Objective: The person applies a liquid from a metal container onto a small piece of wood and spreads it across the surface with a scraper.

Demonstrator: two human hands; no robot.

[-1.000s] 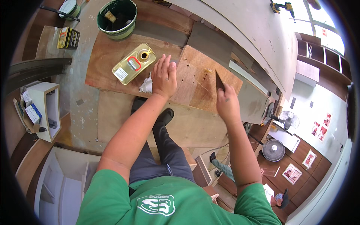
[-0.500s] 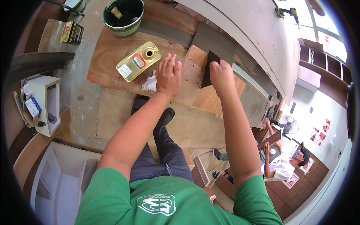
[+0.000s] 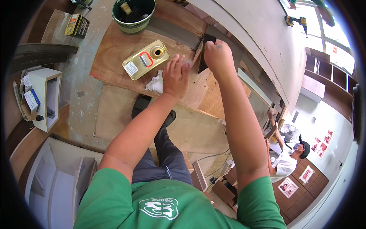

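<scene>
My right hand (image 3: 219,56) is closed around a thin, dark, rectangular sheet (image 3: 203,63), held on edge over the plywood. Flat and open, my left hand (image 3: 176,78) has its fingers stretched out at the left of that sheet, near the wooden board (image 3: 210,91). I cannot tell whether its fingertips press on a piece there. Beside my left hand lies a gold rectangular metal can (image 3: 139,70) with a red-ringed handle and an open round spout. A crumpled white cloth or tissue (image 3: 154,83) sits between the can and my left wrist.
A green bucket (image 3: 133,26) with a brush in it stands at the far left of the work surface. A black-and-yellow box (image 3: 77,26) is beyond. A long pale panel (image 3: 251,34) borders the right. A co-worker (image 3: 286,162) is at the lower right; a drill (image 3: 296,23) lies upper right.
My right hand has moved away from me and slightly left with the dark sheet. My left hand has shifted slightly right. The co-worker has moved, and another person's arm appears at the upper right.
</scene>
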